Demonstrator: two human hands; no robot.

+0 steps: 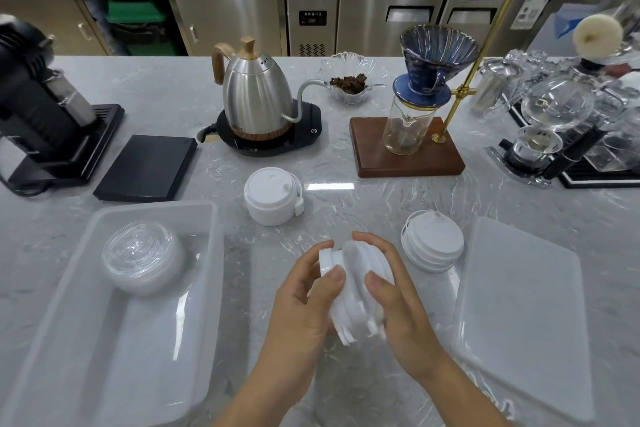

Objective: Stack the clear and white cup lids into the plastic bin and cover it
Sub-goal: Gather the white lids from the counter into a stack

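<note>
Between both hands [353,291], white lids [356,288], gripped

Two bare forearms showing from the lower edge, no sleeves in view, left hand [304,302] and right hand [398,302] wearing no gloves, fingers [337,276] showing short, unpainted nails, wrists bare

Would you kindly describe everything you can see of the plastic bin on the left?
The plastic bin is a rectangular, translucent, frosted-looking tub with rounded corners and a rolled rim. It sits open and upright on the grey marbled counter, left of both hands, which do not touch it. Inside, at its far end, stands a stack of clear cup lids; the rest of its floor shows glare only. Its near end runs out of view.
</note>
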